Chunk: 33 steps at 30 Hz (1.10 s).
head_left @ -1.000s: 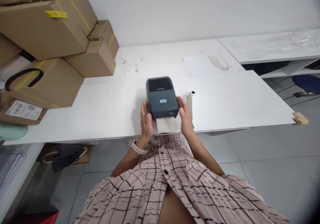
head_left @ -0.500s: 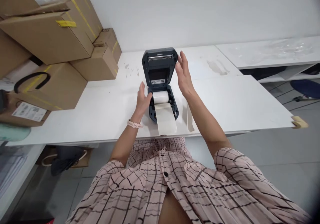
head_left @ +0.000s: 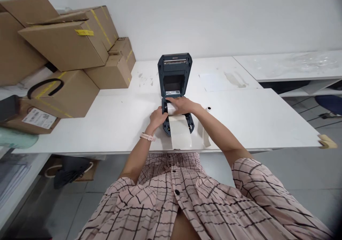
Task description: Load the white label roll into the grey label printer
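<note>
A dark grey label printer stands on the white table with its lid raised. Inside its base lies a white label roll, and a strip of label paper runs from it over the front toward the table edge. My left hand is closed on the left rim of the base, its thumb near the roll. Across the top and right end of the roll is my right hand, closed on it; the fingers hide part of the roll.
Cardboard boxes are piled at the left of the table. Right of the printer, partly behind my right forearm, is a narrow paper roll with a loose strip. A corner guard sits at the right table corner.
Both hands were open beside the printer, the right one by the raised lid. My right hand has come down onto the label roll; my left has closed on the base's left rim.
</note>
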Motion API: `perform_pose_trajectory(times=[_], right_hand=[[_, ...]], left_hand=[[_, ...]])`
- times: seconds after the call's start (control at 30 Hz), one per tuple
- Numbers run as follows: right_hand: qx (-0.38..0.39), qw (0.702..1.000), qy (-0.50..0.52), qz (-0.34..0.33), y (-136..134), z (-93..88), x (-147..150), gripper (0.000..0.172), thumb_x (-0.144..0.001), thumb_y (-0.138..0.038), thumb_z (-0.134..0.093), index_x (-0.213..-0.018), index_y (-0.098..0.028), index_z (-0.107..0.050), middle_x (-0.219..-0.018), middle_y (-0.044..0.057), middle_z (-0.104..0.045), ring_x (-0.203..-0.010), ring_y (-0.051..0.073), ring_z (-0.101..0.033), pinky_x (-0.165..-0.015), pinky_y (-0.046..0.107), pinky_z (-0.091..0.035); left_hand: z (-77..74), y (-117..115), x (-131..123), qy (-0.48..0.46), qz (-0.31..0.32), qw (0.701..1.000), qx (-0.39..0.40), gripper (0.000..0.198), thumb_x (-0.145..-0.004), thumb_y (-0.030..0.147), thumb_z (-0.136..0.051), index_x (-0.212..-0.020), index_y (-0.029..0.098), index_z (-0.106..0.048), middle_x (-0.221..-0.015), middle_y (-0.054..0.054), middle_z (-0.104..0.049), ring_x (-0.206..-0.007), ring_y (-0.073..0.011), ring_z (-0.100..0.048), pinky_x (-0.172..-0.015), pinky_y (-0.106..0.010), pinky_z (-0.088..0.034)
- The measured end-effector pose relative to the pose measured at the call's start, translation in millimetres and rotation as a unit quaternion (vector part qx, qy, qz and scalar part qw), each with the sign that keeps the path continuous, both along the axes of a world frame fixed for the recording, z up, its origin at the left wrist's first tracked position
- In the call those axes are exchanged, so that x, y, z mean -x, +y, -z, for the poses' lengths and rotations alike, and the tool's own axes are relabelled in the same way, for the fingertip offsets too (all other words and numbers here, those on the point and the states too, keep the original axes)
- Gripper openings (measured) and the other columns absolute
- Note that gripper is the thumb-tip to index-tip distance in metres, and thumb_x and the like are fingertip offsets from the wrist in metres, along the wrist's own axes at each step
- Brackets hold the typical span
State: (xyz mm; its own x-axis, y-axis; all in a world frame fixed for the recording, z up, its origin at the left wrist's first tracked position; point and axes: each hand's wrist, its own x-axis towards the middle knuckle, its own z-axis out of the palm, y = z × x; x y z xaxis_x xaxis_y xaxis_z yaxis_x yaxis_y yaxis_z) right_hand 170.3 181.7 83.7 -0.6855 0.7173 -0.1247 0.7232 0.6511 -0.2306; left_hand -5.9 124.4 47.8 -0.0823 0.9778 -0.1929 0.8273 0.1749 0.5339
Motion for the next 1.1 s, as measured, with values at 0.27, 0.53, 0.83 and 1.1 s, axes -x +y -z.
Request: perform_pose_trajectory(times=[0.27, 0.53, 0.83, 1.1], right_hand=[[0.096, 0.993, 0.05, -0.04, 12.4, -4.3, 0.3, 0.109, -0.072, -0.027, -0.082, -0.165, -0.026, -0.025, -0.163, 0.016, -0.046, -0.141, 0.04, -0.053, -0.112, 0.053, -0.047], [0.138, 0.931, 0.333, -0.055, -0.1, -55.4, -98.3, 0.113, -0.072, -0.046, -0.087, -0.165, -0.03, -0.024, -0.153, 0.01, -0.052, -0.136, 0.033, -0.055, -0.116, 0.048, -0.045], [0.104, 0.916, 0.351, 0.163, 44.1, 4.6, -143.9, 0.109, -0.061, -0.023, -0.078, -0.16, -0.029, -0.033, -0.146, 0.016, -0.05, -0.099, 0.027, -0.066, -0.086, 0.047, -0.059], [0.14, 0.894, 0.368, 0.215, 59.2, 54.5, -130.6, 0.099, -0.06, -0.029, -0.084, -0.15, -0.019, -0.045, -0.147, 0.021, -0.055, -0.125, 0.034, -0.061, -0.106, 0.052, -0.053]], left_hand=[[5.3, -2.6, -1.3, 0.001, 0.0, 1.0, -0.01, 0.045, -0.089, 0.027, -0.047, -0.131, 0.022, -0.06, -0.122, -0.013, -0.075, -0.117, -0.0353, -0.069, -0.091, -0.042, -0.052], [6.0, -6.5, -1.2, -0.026, -0.011, 0.999, -0.018, 0.048, -0.089, 0.029, -0.047, -0.134, 0.021, -0.06, -0.121, -0.013, -0.075, -0.113, -0.034, -0.07, -0.091, -0.042, -0.052], [11.9, -5.8, -0.2, -0.06, -0.026, 0.998, -0.023, 0.051, -0.088, 0.027, -0.047, -0.138, 0.021, -0.059, -0.116, -0.013, -0.076, -0.108, -0.0348, -0.07, -0.09, -0.044, -0.052], [11.8, -6.5, 1.2, -0.065, -0.031, 0.997, -0.027, 0.051, -0.088, 0.028, -0.048, -0.137, 0.022, -0.061, -0.115, -0.013, -0.076, -0.107, -0.0346, -0.07, -0.09, -0.044, -0.052]])
